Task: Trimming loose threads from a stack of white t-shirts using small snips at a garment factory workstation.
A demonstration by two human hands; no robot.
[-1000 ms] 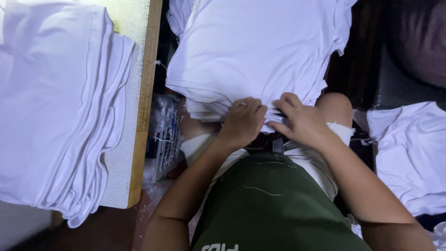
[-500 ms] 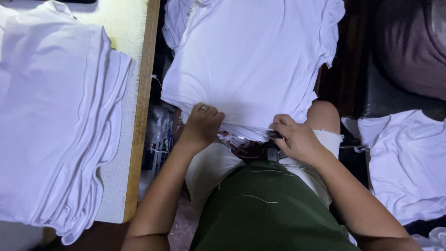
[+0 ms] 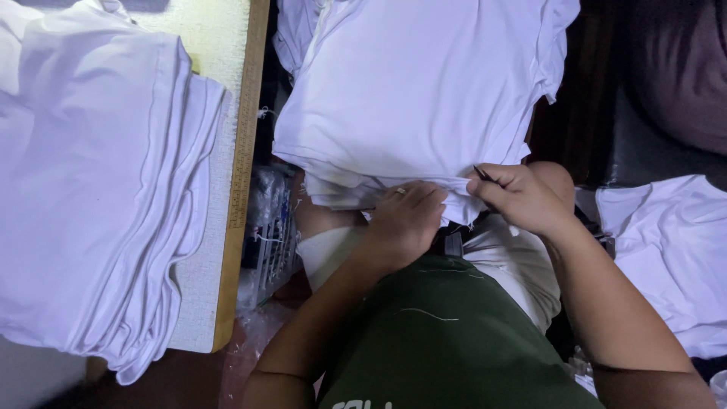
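A big stack of white shirts (image 3: 91, 189) covers most of the table (image 3: 219, 91) at the left: soft, smooth knit cloth, its layered edges hanging in rounded folds over the table's side. The table has a pale, grainy top and a straight wooden edge strip with fine ruler-like marks.

A second pile of shirts (image 3: 416, 91) lies on the person's lap, flat on top, with many thin layered hems showing at its near edge. The top shirt is smooth, with a short ruffled sleeve at the right.

More white cloth (image 3: 666, 250) lies crumpled at the far right, against a dark surface. The person wears a green shirt (image 3: 447, 341) with a loose pale thread on it.

The left hand (image 3: 405, 223) rests on the pile's near hem, fingers curled and pressed on the cloth, a ring on one finger. The right hand (image 3: 515, 198) is just beside it, fingers closed tight, pinching the hem together with a thin dark tool (image 3: 483, 174) that pokes out above the knuckles.

Clear crinkled plastic (image 3: 269, 220) sits between the table and the knee.
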